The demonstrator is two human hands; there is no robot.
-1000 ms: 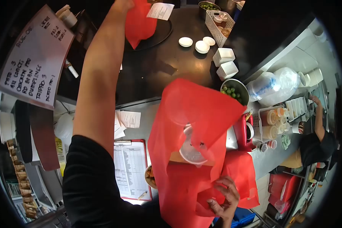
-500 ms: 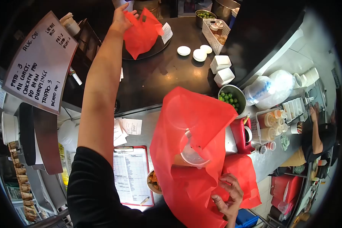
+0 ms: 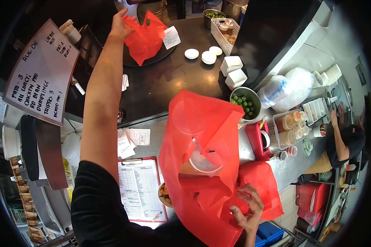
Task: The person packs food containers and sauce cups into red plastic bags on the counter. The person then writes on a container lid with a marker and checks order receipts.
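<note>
My left hand (image 3: pixel 120 25) reaches far forward, fingers spread beside the handle of a small red bag (image 3: pixel 143 43). That bag sits on a dark round tray (image 3: pixel 167 52), with a white receipt (image 3: pixel 171 38) at its right side. Close to me stands a larger red bag (image 3: pixel 179 152), its mouth gaping. Inside it are a clear plastic container (image 3: pixel 206 161) and something brown, partly covered by the cloth. My right hand (image 3: pixel 248 209) is at this bag's lower right side, thumb and fingers bent but apart. Another red bag (image 3: pixel 261 185) lies behind that hand.
A clipboard (image 3: pixel 140 193), paper slips (image 3: pixel 139 136) and a food bowl (image 3: pixel 164 195) are at left. White dishes (image 3: pixel 209 57), a pot of green citrus (image 3: pixel 251 113), a red tape dispenser (image 3: pixel 257 140) and sauce bottles (image 3: pixel 285 123) stand around. A co-worker (image 3: pixel 342 142) is at far right.
The view has shifted slightly, so the counter items appear further left. My left hand is still by the small bag's handle, and my right hand has hardly moved.
</note>
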